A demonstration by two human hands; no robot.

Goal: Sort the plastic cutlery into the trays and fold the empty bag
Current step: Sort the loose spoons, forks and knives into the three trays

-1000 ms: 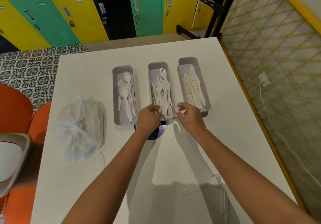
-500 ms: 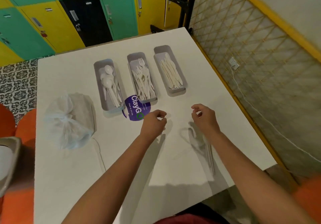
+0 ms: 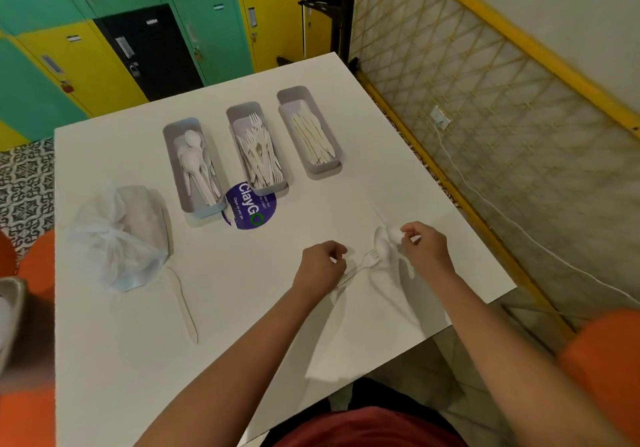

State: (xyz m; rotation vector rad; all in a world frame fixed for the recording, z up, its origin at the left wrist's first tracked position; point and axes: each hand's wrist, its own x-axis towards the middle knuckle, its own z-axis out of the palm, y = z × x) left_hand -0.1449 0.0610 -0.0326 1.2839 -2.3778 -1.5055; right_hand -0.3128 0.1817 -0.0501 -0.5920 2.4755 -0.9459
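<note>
Cutlery [image 3: 377, 252] near table's [image 3: 104, 360] right edge (both hands close), trays [image 3: 311, 134] well apart

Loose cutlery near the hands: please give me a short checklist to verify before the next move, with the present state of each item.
1. Left hand grips the fork by its handle: ok, fingers curl round it.
2. Right hand pinches the spoon: ok, though white on white blurs its outline.
3. Fork tray, the middle one, is reachable and unblocked: ok.
4. Spoon tray, the left one, has room: ok.
5. Knife tray holds only knives: ok as far as visible.
6. Plastic bag is empty and ready to fold: cannot tell; it is knotted and translucent.
7. Nothing left on the table: not ok, one piece of cutlery lies beside the bag.
</note>
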